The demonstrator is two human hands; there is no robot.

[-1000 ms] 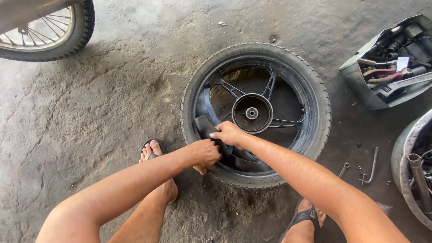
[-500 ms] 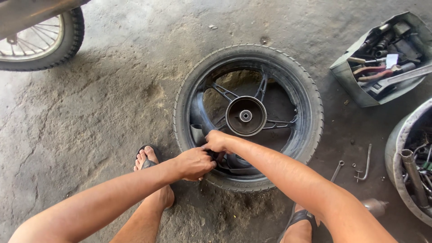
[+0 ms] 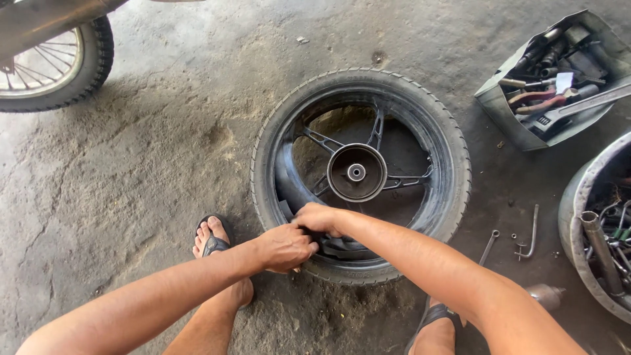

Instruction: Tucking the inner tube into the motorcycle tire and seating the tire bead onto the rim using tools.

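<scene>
A black motorcycle tyre (image 3: 453, 158) lies flat on the concrete floor around a dark spoked wheel with a round hub (image 3: 356, 172). My left hand (image 3: 286, 246) grips the tyre's near edge at its bead. Just to the right of it, my right hand (image 3: 319, 217) reaches inside the rim and closes on a black inner tube (image 3: 289, 187) that shows along the wheel's left inner side. Both hands touch each other at the near rim. My feet in sandals stand at the tyre's near side.
A grey tray of hand tools (image 3: 559, 82) sits at the upper right. A round metal tub of parts (image 3: 601, 223) is at the right edge. Bent tyre levers (image 3: 526, 240) lie on the floor between. A spoked motorcycle wheel (image 3: 49, 66) stands at the upper left.
The view has shifted slightly, so the tyre sits a little lower and more left. Both hands stay at the near rim, with the right hand pushed a bit further in.
</scene>
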